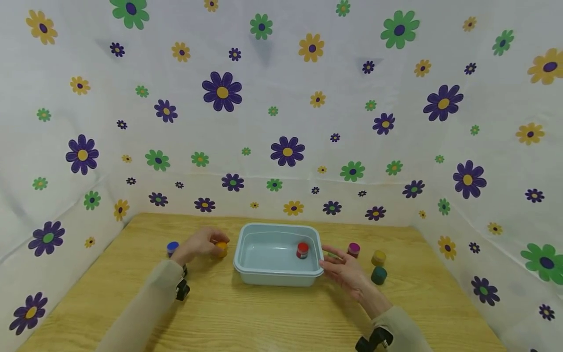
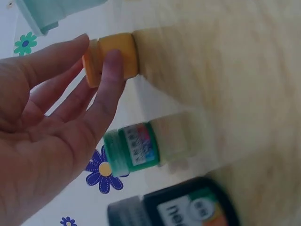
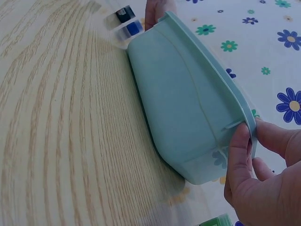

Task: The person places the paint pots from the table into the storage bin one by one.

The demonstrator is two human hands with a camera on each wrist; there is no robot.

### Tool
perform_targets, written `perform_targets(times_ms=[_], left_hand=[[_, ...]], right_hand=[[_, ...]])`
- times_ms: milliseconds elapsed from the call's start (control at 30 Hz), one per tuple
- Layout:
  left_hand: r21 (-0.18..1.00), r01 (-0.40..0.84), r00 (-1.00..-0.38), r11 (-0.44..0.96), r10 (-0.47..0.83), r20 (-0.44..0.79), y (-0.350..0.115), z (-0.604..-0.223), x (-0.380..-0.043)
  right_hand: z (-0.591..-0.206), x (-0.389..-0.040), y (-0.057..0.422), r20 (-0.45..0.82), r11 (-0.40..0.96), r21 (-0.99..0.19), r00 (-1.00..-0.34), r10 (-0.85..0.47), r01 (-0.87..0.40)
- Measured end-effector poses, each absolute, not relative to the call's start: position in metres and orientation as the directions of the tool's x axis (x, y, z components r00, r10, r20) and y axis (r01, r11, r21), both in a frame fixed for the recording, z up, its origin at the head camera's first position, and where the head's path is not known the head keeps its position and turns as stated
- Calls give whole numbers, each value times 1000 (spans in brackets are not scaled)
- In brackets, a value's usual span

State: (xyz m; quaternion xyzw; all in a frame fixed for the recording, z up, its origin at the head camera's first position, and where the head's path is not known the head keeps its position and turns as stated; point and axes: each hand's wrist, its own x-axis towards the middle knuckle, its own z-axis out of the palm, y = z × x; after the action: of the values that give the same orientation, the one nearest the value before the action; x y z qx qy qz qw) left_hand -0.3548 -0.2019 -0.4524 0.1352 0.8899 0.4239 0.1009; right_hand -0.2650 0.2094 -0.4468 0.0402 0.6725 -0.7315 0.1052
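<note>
My left hand (image 1: 199, 246) pinches a small orange paint jar (image 2: 117, 54) between thumb and fingers, left of a light blue plastic basin (image 1: 277, 278). In the left wrist view the jar stands on the table, a fingertip against its side. My right hand (image 1: 350, 277) grips the basin's rim at its right end, as the right wrist view also shows. Inside the basin, toward its right side, sits a red paint jar (image 1: 302, 251). A green paint jar (image 2: 136, 148) and a dark jar (image 2: 188, 207) stand close by my left hand.
A blue-capped jar (image 1: 173, 248) stands beyond my left wrist. Right of the basin are a magenta jar (image 1: 354, 250), a yellow jar (image 1: 378, 257) and a dark green jar (image 1: 379, 275). A flowered curtain (image 1: 281, 122) encloses the wooden table (image 1: 246, 322) at the back and sides.
</note>
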Motion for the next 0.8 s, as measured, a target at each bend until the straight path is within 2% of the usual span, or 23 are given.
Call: perform_targets(times_ms=[400, 800], left_hand=[[766, 167, -943, 621, 328, -60, -198, -459, -351], [781, 85, -960, 619, 260, -102, -201, -449, -349]], right_hand=[[-446, -263, 210, -205, -70, -975, -974, -96, 212], [-448, -264, 210, -198, -75, -976, -976, -96, 205]])
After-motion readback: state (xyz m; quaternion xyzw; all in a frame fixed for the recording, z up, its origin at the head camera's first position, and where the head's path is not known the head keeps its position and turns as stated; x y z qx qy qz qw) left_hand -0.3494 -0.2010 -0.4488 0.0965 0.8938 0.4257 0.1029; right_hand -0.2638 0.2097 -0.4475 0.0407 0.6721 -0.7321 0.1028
